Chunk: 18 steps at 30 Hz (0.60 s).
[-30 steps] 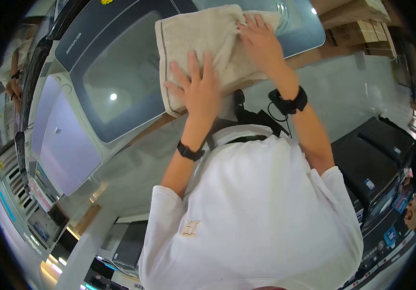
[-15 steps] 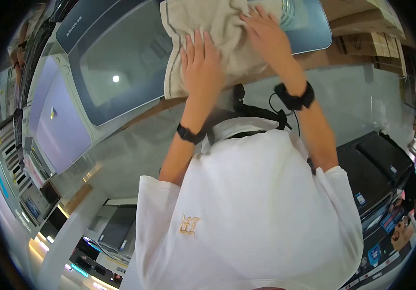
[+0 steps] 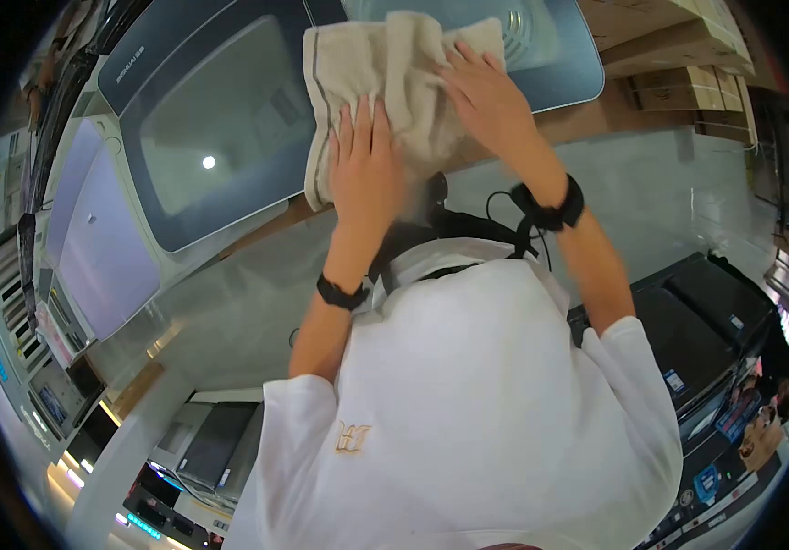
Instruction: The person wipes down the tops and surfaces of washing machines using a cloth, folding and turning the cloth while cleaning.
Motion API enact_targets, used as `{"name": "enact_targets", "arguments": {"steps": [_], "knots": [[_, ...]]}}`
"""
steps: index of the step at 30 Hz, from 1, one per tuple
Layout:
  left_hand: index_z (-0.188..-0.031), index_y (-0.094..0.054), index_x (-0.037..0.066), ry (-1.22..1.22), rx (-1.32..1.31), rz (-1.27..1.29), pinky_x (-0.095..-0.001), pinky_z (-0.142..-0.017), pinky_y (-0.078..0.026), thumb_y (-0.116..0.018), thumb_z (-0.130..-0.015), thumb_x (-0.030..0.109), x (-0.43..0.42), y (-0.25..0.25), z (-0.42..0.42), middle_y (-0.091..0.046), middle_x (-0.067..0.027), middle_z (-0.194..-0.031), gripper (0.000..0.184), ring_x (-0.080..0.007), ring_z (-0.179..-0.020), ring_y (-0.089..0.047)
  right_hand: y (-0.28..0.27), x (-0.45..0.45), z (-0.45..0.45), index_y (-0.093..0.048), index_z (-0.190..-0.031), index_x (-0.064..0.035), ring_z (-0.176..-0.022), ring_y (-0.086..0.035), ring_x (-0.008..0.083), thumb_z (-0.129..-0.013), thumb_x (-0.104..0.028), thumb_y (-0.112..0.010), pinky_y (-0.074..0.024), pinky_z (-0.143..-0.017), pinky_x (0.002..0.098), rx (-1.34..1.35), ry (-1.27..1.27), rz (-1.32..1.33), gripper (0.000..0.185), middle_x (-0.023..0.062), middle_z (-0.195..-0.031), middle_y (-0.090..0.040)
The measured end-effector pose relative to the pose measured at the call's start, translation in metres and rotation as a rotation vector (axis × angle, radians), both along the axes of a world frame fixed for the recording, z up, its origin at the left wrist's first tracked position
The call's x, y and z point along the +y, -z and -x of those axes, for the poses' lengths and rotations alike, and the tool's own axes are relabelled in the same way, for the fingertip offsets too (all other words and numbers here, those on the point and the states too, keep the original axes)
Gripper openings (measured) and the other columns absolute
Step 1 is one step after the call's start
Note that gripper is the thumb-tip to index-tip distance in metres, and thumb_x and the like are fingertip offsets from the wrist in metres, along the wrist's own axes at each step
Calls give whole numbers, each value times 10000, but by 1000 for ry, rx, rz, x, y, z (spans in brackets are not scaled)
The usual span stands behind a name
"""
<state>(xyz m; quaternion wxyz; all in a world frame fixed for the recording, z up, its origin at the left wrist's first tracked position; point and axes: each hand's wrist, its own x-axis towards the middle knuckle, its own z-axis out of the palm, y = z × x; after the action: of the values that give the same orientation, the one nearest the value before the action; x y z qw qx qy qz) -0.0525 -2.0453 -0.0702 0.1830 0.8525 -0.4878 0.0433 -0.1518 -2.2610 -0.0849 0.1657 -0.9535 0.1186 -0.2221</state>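
Note:
A beige towel (image 3: 413, 60) with a dark stripe along its left edge lies rumpled across the blue lids of a washing machine (image 3: 225, 119). My left hand (image 3: 367, 179) lies flat on the towel's near left part, fingers stretched forward. Farther right, my right hand (image 3: 489, 103) presses on the towel with its fingers extended and slightly apart. Folds run between the two hands. Beyond the towel's right edge shows a translucent lid (image 3: 555, 50) with curved ridges under it. Both wrists wear black bands.
A second machine with a lilac lid (image 3: 105, 234) stands at the left. Cardboard boxes (image 3: 683, 89) are stacked at the far right. Black appliances (image 3: 701, 321) stand low on the right, over a grey tiled floor (image 3: 238, 312). A dark cable (image 3: 495, 203) hangs near my waist.
My left hand has slid toward my body over the towel. The towel's far edge now shows, and its right edge sits farther left. The whole view has shifted slightly.

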Motion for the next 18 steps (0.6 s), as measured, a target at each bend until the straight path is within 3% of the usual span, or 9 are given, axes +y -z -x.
{"name": "enact_targets", "arguments": {"steps": [4, 7, 10, 13, 18], "knots": [[-1530, -508, 7, -9, -12, 33, -592, -1202, -366, -567, -1051, 227, -34, 2, -14, -456, -198, -1623, 531, -462, -1493, -419, 1, 5, -39, -702, -1271, -56, -1411, -527, 343, -946, -158, -645, -408, -1143, 489, -76, 90, 128, 346, 165, -1449, -632], [-1528, -511, 10, 11, -17, 12, -594, -1208, -358, -568, -1050, 235, -32, 5, -6, -446, -195, -1632, 531, -459, -1502, -409, -6, 10, -18, -700, -1283, -67, -1412, -526, 339, -935, -174, -646, -400, -1161, 491, 37, 47, 226, 368, 165, -1492, -609], [-1536, -509, 30, 47, 10, -14, -592, -1214, -351, -575, -1045, 242, -20, 5, 8, -440, -192, -1638, 539, -453, -1513, -395, -2, 1, 32, -693, -1343, -108, -1427, -516, 350, -933, -192, -645, -392, -1181, 505, 177, -4, 192, 422, 156, -1520, -592], [-1548, -503, 49, 81, 12, -16, -587, -1221, -346, -581, -1039, 258, -25, -1, 13, -439, -190, -1640, 556, -447, -1523, -384, -3, -26, 84, -666, -1404, -115, -1450, -494, 363, -964, -203, -621, -387, -1194, 512, 128, 38, 141, 451, 173, -1468, -621], [-1546, -498, 41, 194, -25, 56, -581, -1215, -358, -589, -1033, 295, -92, 7, -12, -450, -202, -1625, 581, -455, -1502, -404, 4, -103, 67, -651, -1428, -111, -1460, -482, 370, -1009, -218, -578, -410, -1154, 520, 54, 64, 38, 438, 187, -1395, -660]]}}
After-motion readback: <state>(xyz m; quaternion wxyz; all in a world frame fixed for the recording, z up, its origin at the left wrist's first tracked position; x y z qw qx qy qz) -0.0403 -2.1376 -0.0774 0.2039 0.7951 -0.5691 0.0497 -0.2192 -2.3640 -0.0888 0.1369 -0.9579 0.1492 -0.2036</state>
